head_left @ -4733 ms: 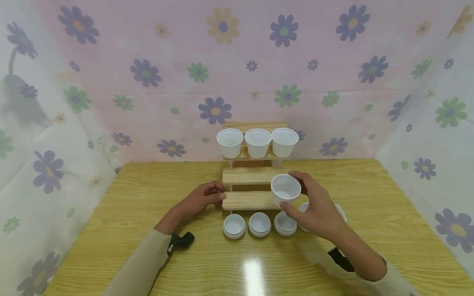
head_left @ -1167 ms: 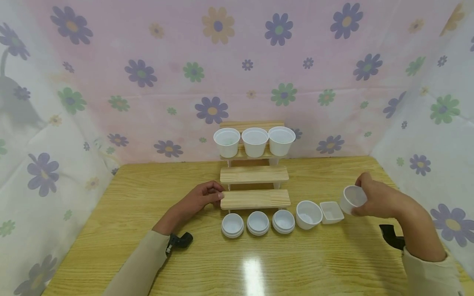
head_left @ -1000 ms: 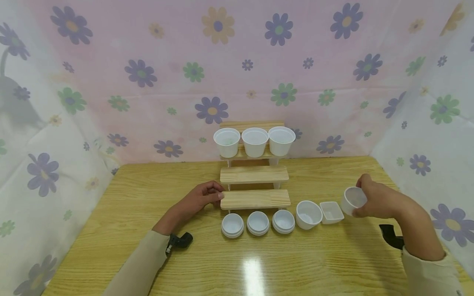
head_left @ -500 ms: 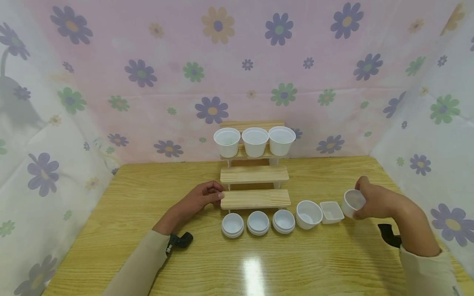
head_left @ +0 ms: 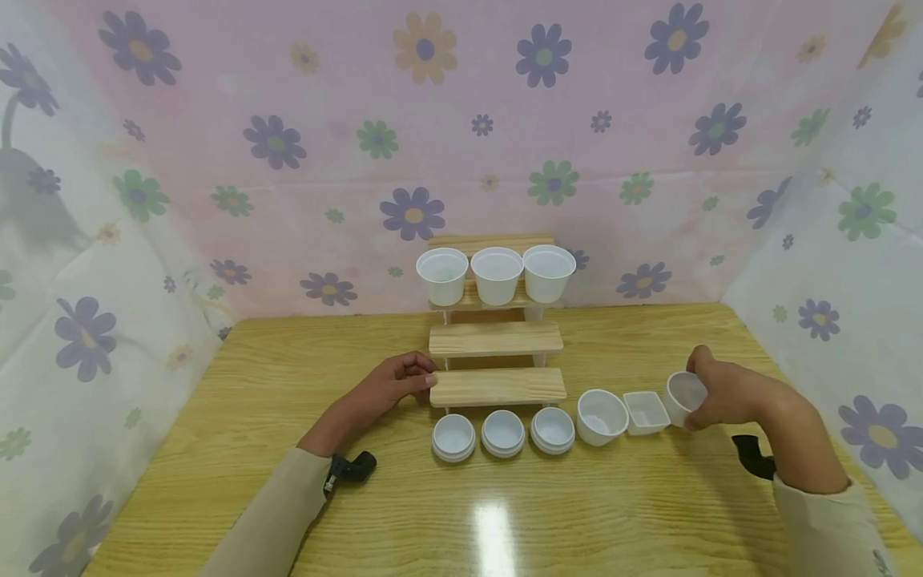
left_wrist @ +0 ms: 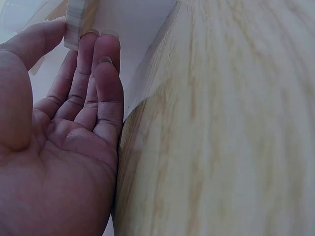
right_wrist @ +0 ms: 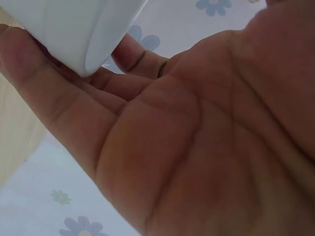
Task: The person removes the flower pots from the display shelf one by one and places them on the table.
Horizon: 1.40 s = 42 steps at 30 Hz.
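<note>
My right hand holds a translucent white plastic cup at the right, thumb and fingers on opposite sides of its wall. In the right wrist view the cup appears between the fingers. My left hand pinches the left end of the lowest board of a stepped wooden stand; in the left wrist view, thumb and fingertips meet the board end. Just left of the held cup sit a small square white dish and a round white cup.
Three white cups stand side by side on an upper step. Several small round white jars, one being the middle jar, line up before the stand on the wood-grain table. Flowered cloth encloses the back and sides.
Earlier the right hand held a white cup over the stand's lowest board. It now holds a translucent cup far right, shifted slightly left toward the square dish. The left hand stays put.
</note>
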Each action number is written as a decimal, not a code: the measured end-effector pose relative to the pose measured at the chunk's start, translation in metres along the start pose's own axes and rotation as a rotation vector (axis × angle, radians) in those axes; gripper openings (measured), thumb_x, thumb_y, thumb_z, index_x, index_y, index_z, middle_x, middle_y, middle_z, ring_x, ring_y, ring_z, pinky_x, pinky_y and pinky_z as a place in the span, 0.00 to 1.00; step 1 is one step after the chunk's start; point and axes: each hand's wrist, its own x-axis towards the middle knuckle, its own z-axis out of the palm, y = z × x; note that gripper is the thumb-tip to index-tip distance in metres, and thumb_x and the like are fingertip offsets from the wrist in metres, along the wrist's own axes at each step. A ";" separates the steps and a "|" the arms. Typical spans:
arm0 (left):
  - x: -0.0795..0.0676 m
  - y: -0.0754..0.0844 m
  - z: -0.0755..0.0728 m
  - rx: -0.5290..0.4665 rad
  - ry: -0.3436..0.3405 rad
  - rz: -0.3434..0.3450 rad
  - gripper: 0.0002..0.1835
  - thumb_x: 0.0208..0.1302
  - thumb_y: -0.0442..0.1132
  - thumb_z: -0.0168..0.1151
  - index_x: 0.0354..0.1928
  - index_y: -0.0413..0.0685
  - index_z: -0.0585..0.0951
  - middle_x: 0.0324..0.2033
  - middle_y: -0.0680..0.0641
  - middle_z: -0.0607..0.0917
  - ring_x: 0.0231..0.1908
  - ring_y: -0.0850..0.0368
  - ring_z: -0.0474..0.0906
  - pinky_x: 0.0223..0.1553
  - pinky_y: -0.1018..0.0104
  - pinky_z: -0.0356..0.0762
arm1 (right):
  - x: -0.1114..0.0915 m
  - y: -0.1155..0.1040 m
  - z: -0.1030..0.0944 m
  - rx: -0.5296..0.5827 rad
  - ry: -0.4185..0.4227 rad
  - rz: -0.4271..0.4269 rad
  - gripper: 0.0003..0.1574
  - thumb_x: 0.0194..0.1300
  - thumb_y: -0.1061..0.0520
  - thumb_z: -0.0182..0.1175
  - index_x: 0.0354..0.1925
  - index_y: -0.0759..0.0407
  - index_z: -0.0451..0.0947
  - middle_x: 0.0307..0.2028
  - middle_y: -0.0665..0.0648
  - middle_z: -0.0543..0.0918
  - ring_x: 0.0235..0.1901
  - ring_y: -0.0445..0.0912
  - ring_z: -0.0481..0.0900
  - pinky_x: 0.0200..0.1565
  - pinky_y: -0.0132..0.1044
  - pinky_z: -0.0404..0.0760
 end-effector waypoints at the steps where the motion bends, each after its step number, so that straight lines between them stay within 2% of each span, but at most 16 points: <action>1: 0.000 0.000 0.000 -0.002 0.000 0.001 0.15 0.81 0.44 0.60 0.59 0.40 0.79 0.40 0.44 0.84 0.40 0.47 0.81 0.47 0.58 0.82 | 0.000 0.000 0.000 -0.004 -0.003 0.002 0.46 0.56 0.57 0.80 0.56 0.72 0.58 0.41 0.65 0.81 0.37 0.54 0.79 0.38 0.46 0.78; 11: 0.000 0.001 0.000 -0.008 -0.006 -0.003 0.15 0.82 0.44 0.60 0.59 0.40 0.79 0.39 0.42 0.83 0.40 0.47 0.81 0.47 0.58 0.82 | 0.002 0.001 0.000 -0.009 -0.037 0.046 0.48 0.57 0.55 0.80 0.58 0.70 0.57 0.42 0.66 0.80 0.38 0.55 0.79 0.38 0.46 0.77; 34: 0.000 0.001 0.000 -0.010 -0.009 0.004 0.15 0.81 0.43 0.60 0.59 0.40 0.79 0.39 0.42 0.83 0.40 0.47 0.81 0.47 0.58 0.82 | 0.008 0.003 0.002 -0.005 -0.071 0.059 0.50 0.56 0.54 0.81 0.59 0.69 0.56 0.46 0.67 0.79 0.41 0.56 0.79 0.40 0.47 0.78; 38: 0.000 0.002 -0.001 -0.011 -0.009 -0.001 0.15 0.81 0.43 0.60 0.59 0.39 0.79 0.39 0.42 0.83 0.40 0.48 0.81 0.47 0.58 0.82 | 0.007 0.002 0.002 -0.020 -0.069 0.048 0.54 0.57 0.52 0.81 0.62 0.69 0.55 0.48 0.69 0.79 0.42 0.57 0.79 0.42 0.50 0.78; 42: 0.001 0.002 0.000 -0.010 -0.007 -0.012 0.15 0.81 0.43 0.61 0.59 0.40 0.79 0.39 0.42 0.84 0.39 0.48 0.81 0.47 0.58 0.82 | 0.005 0.001 0.002 -0.042 -0.046 0.022 0.60 0.58 0.46 0.81 0.69 0.69 0.51 0.54 0.75 0.78 0.47 0.60 0.80 0.46 0.55 0.79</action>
